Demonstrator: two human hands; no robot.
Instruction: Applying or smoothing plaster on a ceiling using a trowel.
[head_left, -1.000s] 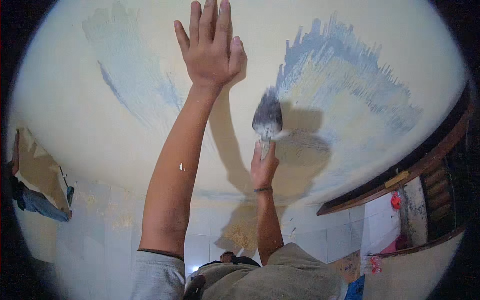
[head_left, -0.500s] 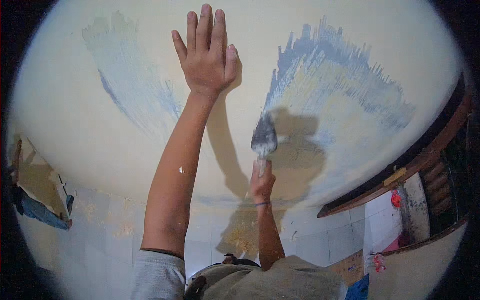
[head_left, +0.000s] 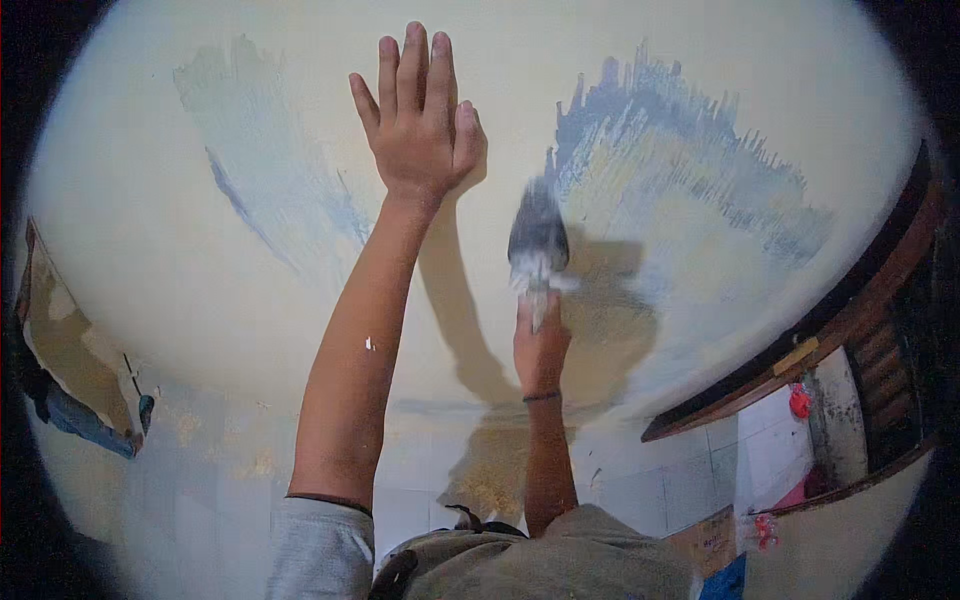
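My left hand (head_left: 418, 115) is pressed flat against the cream wall (head_left: 180, 300), fingers apart and pointing up. My right hand (head_left: 540, 345) grips the handle of a putty knife (head_left: 537, 240), whose grey blade lies against the wall just right of my left wrist. The blade is blurred. A scraped blue-grey patch (head_left: 680, 170) spreads on the wall up and to the right of the blade. Another scraped streak (head_left: 250, 170) shows to the left of my left hand.
A dark wooden door or window frame (head_left: 850, 330) runs along the right. Peeled, damaged plaster (head_left: 70, 350) marks the far left edge. White tiles (head_left: 660, 480) cover the lower wall, with small red things (head_left: 800, 400) beyond the frame.
The putty knife has slid upward along the wall, toward the scraped blue patch. My left hand has stayed flat in place.
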